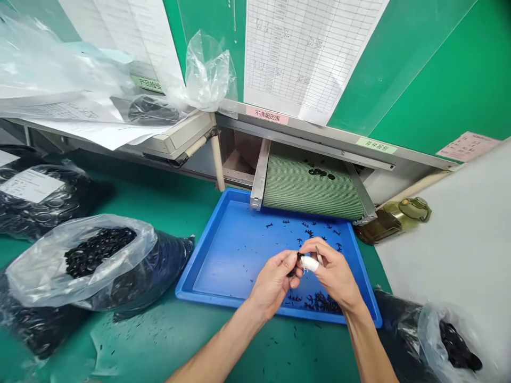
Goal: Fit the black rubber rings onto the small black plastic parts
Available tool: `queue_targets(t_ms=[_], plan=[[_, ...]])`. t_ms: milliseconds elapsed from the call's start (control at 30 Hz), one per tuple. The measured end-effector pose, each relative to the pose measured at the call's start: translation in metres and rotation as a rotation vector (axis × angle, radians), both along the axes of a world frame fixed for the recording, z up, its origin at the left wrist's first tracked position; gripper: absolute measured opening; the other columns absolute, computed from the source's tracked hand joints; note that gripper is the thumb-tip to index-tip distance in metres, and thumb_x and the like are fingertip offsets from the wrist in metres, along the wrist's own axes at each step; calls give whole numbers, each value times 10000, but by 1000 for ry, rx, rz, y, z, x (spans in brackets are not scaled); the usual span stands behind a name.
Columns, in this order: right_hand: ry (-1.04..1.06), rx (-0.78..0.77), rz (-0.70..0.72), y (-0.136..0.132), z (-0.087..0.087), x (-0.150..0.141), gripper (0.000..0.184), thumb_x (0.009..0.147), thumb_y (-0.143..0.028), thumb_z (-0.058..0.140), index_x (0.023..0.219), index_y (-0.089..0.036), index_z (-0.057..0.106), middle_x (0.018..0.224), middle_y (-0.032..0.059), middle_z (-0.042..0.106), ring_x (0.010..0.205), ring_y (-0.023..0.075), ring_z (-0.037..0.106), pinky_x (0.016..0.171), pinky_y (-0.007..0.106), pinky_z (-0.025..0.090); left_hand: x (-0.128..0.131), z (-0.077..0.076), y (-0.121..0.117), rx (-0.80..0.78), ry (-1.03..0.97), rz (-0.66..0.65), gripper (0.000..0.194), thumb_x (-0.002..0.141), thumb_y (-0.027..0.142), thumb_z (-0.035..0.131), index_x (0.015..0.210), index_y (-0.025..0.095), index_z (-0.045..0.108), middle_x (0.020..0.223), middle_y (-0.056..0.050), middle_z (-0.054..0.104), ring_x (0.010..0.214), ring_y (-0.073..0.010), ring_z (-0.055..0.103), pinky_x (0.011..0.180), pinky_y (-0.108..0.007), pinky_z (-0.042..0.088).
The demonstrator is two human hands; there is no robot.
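Observation:
Over the blue tray [207,255], my hands meet at the fingertips. My left hand [271,279] is closed around small black parts [293,272], partly hidden by the fingers. My right hand [335,274], its thumb wrapped in white tape [310,264], is closed too and pinches at a black piece [299,256] at the left fingertips. A thin, greyish metal tool [319,255] shows between the right fingers; its kind is unclear. Below the hands, a pile of small black pieces [322,302] lies in the tray, with more scattered towards its back.
Behind the tray, a green conveyor belt [307,191] carries several black rings [321,173]. An open bag of black parts [99,252] stands left, another [455,346] lower right. A greenish bottle [393,218] lies right of the belt. A shelf [175,141] juts out upper left.

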State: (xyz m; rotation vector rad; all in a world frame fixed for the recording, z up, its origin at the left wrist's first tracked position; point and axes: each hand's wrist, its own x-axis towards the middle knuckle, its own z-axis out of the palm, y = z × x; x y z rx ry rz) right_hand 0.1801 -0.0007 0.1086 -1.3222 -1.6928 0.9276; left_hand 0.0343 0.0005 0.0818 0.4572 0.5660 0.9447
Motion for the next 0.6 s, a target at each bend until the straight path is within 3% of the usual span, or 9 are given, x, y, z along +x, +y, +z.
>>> queue_targets(t_ms=[167,400,600], plan=[[-31,9,-18,-30,3,3,103,817,-257,571,863,-212,652,904,38,582,765,149,544,628,255,446,-2,0,-21,40,76,-85,327,741,424,701,773,107,627,617,2,489,538,-61,357,451,-193,232],[-100,35,93,-52,10,9,191,870,-224,483,969,-216,645,972,50,589,898,167,565,759,280,475,-4,-1,-32,55,117,-156,343,666,406,768,803,122,634,609,7,518,530,-61,397,461,-197,238],[-275,75,92,-71,11,16,389,914,-169,330,1270,-236,473,1134,65,561,1035,165,546,861,300,473,-6,-1,-40,64,112,-129,324,705,336,753,921,110,670,714,-38,582,578,-69,458,479,-195,286]])
